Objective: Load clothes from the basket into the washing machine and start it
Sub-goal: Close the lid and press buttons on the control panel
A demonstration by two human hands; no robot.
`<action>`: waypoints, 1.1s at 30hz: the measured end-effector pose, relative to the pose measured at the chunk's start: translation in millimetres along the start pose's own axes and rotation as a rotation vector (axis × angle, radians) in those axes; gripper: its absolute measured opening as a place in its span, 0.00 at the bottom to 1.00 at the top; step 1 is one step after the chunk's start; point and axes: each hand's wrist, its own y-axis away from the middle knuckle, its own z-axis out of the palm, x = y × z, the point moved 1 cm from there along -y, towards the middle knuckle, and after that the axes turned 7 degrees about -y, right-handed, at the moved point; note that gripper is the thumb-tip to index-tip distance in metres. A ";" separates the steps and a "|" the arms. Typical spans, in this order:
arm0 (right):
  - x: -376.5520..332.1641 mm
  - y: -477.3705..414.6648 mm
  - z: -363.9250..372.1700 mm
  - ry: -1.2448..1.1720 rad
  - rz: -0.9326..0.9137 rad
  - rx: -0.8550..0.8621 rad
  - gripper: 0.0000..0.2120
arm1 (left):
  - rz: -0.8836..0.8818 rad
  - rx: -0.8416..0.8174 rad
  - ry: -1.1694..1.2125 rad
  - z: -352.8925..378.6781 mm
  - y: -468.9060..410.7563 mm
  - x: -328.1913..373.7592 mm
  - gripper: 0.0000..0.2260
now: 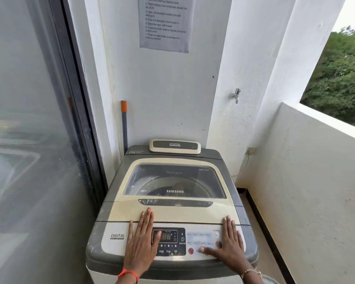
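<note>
A: From the head camera, what is hard to make out?

B: The printed notice (164, 22) on the wall is too blurred to read, and the small labels on the control panel (201, 241) are partly smeared. Under the tinted lid window (173, 182) something dark sits in the drum, but I cannot tell what. Both forearms are cut off by the bottom edge.

A: Where is the washing machine?

B: The Samsung top-loading washing machine (172, 206) stands in a narrow balcony corner, between a sliding glass door (33, 130) and a low white parapet wall (307, 171). Its long axis runs away from the camera, panel end nearest, lid closed.

A: And the hands?

B: The left hand (141, 240) lies flat, fingers spread open, gripping nothing, across the cream plastic lid edge and the digital display (166, 236). The right hand (230, 244) is also open and flat on the panel, thumb stretched toward the red round button (191, 251).

A: Materials?

B: Glossy grey and cream plastic, dusty. A metal tap (236, 95) sticks out of the rough plaster.
</note>
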 end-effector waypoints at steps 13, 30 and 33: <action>-7.0 3.3 1.7 0.123 0.042 0.002 0.65 | -0.008 -0.022 -0.082 4.5 0.8 0.7 0.28; -4.2 4.2 5.9 0.119 0.043 0.055 0.63 | -0.008 -0.038 -0.059 -0.2 2.7 2.6 0.29; -1.5 2.6 8.9 0.094 0.044 0.089 0.61 | -0.012 -0.040 -0.059 -0.1 2.9 1.8 0.29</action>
